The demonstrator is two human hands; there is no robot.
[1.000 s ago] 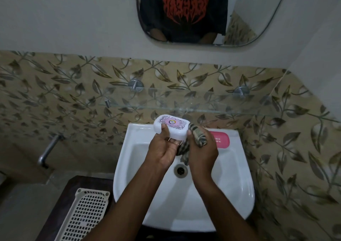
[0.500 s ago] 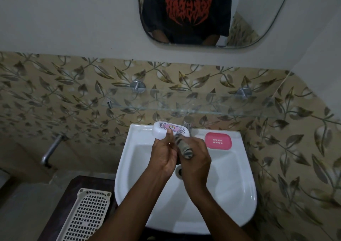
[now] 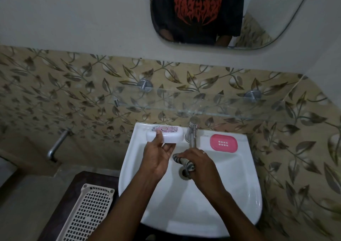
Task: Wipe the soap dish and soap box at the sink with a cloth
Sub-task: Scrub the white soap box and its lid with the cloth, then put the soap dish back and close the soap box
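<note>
Sink: white basin (image 3: 230, 213) fixed against a leaf-patterned tiled wall (image 3: 73, 93); every place below is given from it.
Soap box: white, with a pink and dark patterned lid (image 3: 170, 133), closed, lying flat on the sink's back left corner, just left of the tap.
Left hand: (image 3: 156, 159) reaches over the sink's left side and grasps the soap box, thumb laid across the lid and fingers curled at the front edge.
Cloth: striped, bunched into a wad (image 3: 185, 164), over the middle of the sink, just above the drain; I cannot tell whether it touches the basin.
Right hand: (image 3: 199, 164) over the middle of the sink, clenched around the cloth, with a ring on one finger; it is close beside the left hand.
Soap dish: pink, with small white slots in its middle (image 3: 223, 143), flat on the sink's back right corner, well apart from both hands.
Tap: metal (image 3: 192, 133), upright at the middle of the sink's back edge, between soap box and soap dish.
Drain: (image 3: 181, 174) at the sink's centre, partly hidden by the cloth.
Shelf: clear glass (image 3: 203, 109) on the wall above the sink's back edge.
Mirror: (image 3: 276, 10) higher above the sink, reflecting a black shirt with a red print.
Basket: white perforated plastic (image 3: 88, 213), left of the sink on a dark surface (image 3: 60, 204).
Pipe: metal spout (image 3: 57, 145) on the wall left of the sink.
</note>
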